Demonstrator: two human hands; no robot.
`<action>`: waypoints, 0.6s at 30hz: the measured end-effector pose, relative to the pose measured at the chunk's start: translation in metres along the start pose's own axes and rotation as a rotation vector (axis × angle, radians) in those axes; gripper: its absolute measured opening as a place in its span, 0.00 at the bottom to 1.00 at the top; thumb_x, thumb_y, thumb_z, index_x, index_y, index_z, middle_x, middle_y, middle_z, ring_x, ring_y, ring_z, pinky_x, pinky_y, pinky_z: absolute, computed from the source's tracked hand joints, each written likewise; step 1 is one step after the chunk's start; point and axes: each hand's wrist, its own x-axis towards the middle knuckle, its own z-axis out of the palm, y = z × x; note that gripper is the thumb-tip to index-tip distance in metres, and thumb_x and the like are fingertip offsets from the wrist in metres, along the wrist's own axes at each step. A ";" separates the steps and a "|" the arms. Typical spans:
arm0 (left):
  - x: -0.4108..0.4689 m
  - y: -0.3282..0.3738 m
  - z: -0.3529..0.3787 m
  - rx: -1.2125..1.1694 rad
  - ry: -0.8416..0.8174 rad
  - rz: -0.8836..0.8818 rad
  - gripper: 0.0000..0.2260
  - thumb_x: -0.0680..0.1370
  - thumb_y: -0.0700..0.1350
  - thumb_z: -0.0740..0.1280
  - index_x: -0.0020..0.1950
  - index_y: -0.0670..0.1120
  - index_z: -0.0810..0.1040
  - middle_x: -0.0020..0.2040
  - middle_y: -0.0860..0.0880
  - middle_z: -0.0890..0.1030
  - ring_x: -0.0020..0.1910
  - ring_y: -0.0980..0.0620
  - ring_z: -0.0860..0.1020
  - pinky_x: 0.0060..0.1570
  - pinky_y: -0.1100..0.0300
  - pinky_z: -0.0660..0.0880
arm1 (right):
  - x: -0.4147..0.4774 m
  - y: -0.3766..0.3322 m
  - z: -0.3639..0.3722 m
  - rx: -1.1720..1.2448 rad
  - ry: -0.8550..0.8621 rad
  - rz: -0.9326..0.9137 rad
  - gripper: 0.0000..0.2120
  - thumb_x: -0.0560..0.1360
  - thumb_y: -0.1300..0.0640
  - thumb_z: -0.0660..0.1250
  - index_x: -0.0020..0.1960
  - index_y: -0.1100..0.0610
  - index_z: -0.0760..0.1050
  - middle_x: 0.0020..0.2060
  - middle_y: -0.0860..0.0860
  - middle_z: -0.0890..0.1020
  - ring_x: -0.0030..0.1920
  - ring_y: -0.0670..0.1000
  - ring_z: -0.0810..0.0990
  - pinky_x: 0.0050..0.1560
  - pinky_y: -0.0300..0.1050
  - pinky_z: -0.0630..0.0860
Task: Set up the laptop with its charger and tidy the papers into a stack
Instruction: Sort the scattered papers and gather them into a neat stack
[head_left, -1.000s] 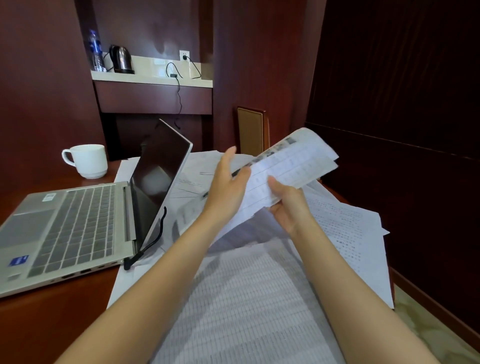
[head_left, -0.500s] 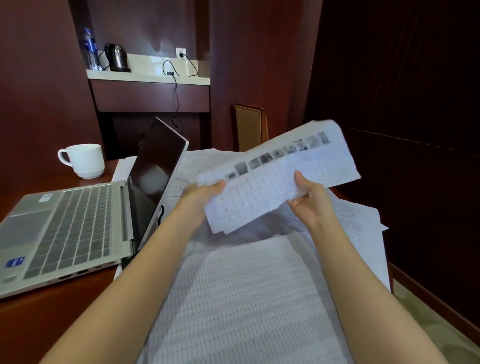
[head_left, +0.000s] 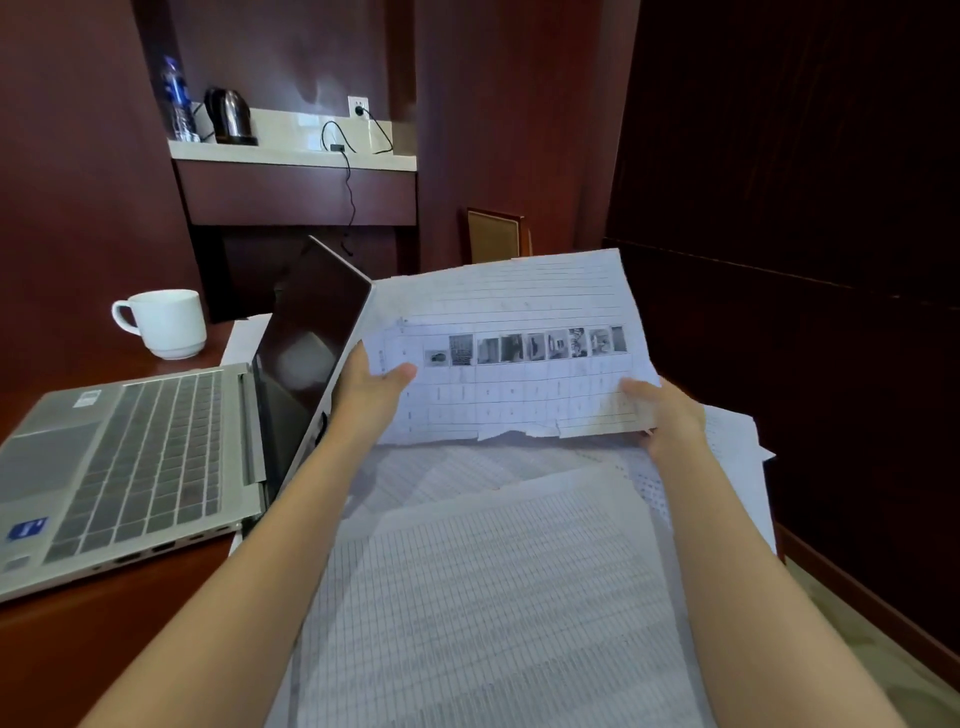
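Holding up a few sheets (head_left: 519, 364) of paper, the left hand (head_left: 371, 387) pinches their left edge with its thumb on top. The right hand (head_left: 662, 415) grips the bottom right corner. The sheets are up in the air at twelve o'clock, above more papers (head_left: 493, 597) spread over the table (head_left: 104, 649). The laptop (head_left: 156, 452) sits open at nine o'clock, and its screen is dark. A white cup (head_left: 166, 322) stands behind it at ten o'clock. A black cable (head_left: 349, 179) hangs off the far shelf (head_left: 291, 153) at eleven o'clock.
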 end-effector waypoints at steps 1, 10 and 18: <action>0.003 -0.001 -0.001 -0.008 0.017 -0.080 0.25 0.78 0.38 0.65 0.73 0.44 0.62 0.69 0.49 0.69 0.66 0.51 0.68 0.64 0.58 0.64 | 0.000 -0.001 -0.001 -0.076 -0.007 -0.013 0.21 0.68 0.65 0.73 0.60 0.59 0.77 0.53 0.55 0.81 0.51 0.55 0.79 0.45 0.49 0.79; 0.016 -0.002 -0.005 0.252 -0.034 -0.403 0.16 0.78 0.38 0.62 0.66 0.38 0.68 0.63 0.42 0.71 0.48 0.47 0.72 0.40 0.70 0.70 | -0.005 -0.018 -0.005 -0.484 -0.127 0.108 0.18 0.71 0.54 0.73 0.52 0.60 0.67 0.41 0.54 0.77 0.47 0.53 0.77 0.48 0.46 0.75; 0.005 -0.012 -0.003 0.567 -0.241 -0.424 0.07 0.75 0.40 0.66 0.47 0.37 0.72 0.43 0.44 0.74 0.37 0.50 0.71 0.34 0.60 0.66 | 0.004 -0.005 -0.009 -1.023 0.082 -0.018 0.13 0.69 0.64 0.69 0.34 0.60 0.64 0.29 0.54 0.71 0.29 0.52 0.68 0.28 0.41 0.62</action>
